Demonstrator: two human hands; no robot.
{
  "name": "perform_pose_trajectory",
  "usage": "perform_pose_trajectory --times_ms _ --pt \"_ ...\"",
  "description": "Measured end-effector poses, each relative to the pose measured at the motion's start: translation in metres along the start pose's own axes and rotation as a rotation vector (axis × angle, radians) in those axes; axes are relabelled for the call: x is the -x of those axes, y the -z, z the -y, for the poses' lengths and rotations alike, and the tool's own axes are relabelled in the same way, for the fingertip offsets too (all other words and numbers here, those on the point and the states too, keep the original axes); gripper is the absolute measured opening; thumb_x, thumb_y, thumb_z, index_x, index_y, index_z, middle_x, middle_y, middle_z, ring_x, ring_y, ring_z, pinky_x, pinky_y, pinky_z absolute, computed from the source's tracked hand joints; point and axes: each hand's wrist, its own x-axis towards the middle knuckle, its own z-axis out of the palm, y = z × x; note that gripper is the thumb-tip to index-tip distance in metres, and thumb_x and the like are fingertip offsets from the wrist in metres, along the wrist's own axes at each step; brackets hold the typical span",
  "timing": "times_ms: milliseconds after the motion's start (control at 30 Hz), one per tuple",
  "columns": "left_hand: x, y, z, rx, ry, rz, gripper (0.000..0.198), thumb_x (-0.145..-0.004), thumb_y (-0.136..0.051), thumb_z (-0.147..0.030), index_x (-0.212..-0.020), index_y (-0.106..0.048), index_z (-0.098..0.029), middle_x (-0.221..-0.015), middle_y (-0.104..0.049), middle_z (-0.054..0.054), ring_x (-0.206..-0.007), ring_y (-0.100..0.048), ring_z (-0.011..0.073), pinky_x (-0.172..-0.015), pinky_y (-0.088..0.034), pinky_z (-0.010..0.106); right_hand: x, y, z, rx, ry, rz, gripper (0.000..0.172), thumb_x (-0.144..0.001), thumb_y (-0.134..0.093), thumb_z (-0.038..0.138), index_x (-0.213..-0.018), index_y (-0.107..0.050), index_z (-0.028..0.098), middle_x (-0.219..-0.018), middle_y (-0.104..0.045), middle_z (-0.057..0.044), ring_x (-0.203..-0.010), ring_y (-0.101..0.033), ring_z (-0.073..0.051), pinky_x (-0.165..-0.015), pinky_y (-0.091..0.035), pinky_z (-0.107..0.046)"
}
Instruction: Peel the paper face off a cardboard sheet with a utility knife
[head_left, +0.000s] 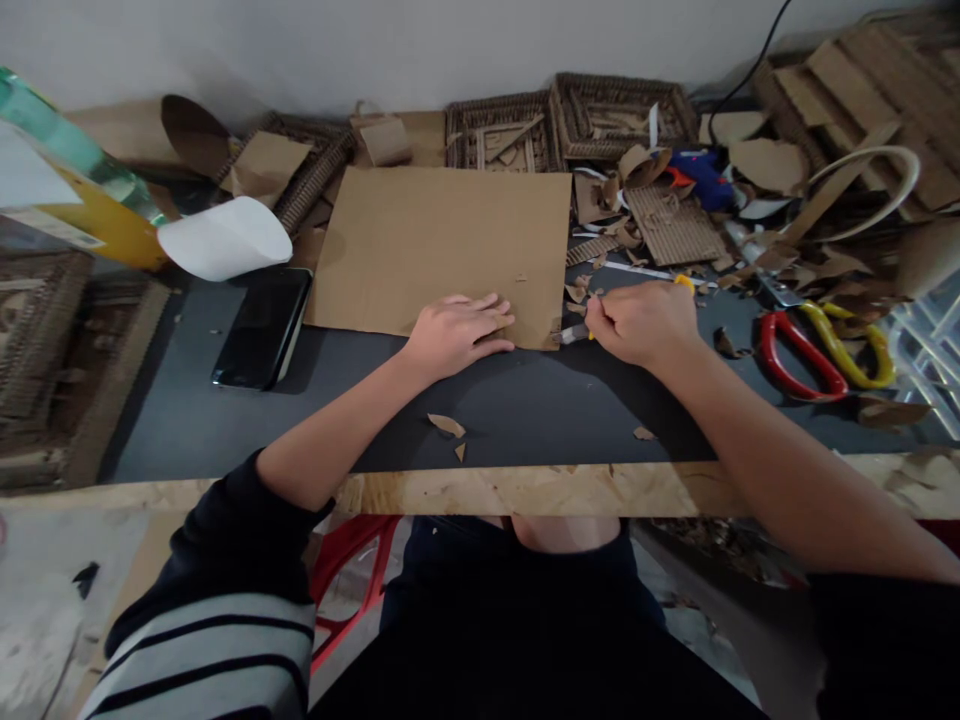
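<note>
A flat brown cardboard sheet (pixel 442 235) lies on the dark tabletop in front of me. My left hand (pixel 463 335) rests on its lower edge, fingers stretched out and pressing down. At the sheet's lower right corner, my right hand (pixel 645 318) is closed around a utility knife (pixel 576 333); bits of its yellow handle show at both sides of the fist. The knife's tip touches or nearly touches the corner, where the cardboard looks nicked. Small torn cardboard scraps (pixel 447 425) lie on the table below the sheet.
A phone (pixel 262 330) and a white paper roll (pixel 225 238) are at the left. Scissors with red and yellow handles (pixel 802 360) lie at the right, beside a heap of cardboard offcuts (pixel 675 220). Woven-edged trays (pixel 622 115) line the wall. The table's front edge (pixel 495 492) is bare wood.
</note>
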Motion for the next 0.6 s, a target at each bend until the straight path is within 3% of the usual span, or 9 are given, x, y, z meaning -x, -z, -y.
perform_pose_trajectory --times_ms 300,600 --pt "0.001 -0.005 0.0 0.011 0.001 -0.051 0.035 -0.108 -0.072 -0.05 -0.124 -0.085 -0.021 -0.131 -0.085 0.01 -0.128 -0.081 0.0278 -0.108 -0.066 0.039 -0.004 0.008 0.004 0.048 -0.009 0.064 0.05 -0.104 -0.039 0.041 -0.072 -0.073 0.021 -0.071 -0.072 -0.012 -0.066 -0.058 -0.023 -0.064 -0.03 -0.036" --pt "0.0 -0.007 0.0 0.135 0.035 -0.081 0.024 -0.103 -0.081 -0.044 -0.096 -0.088 -0.021 -0.12 -0.088 0.005 -0.117 -0.085 0.0264 -0.099 -0.069 0.034 -0.004 0.001 0.011 0.044 -0.027 0.043 0.052 -0.106 -0.039 0.042 -0.074 -0.073 0.021 -0.074 -0.073 -0.012 -0.069 -0.061 -0.024 -0.069 -0.035 -0.038"
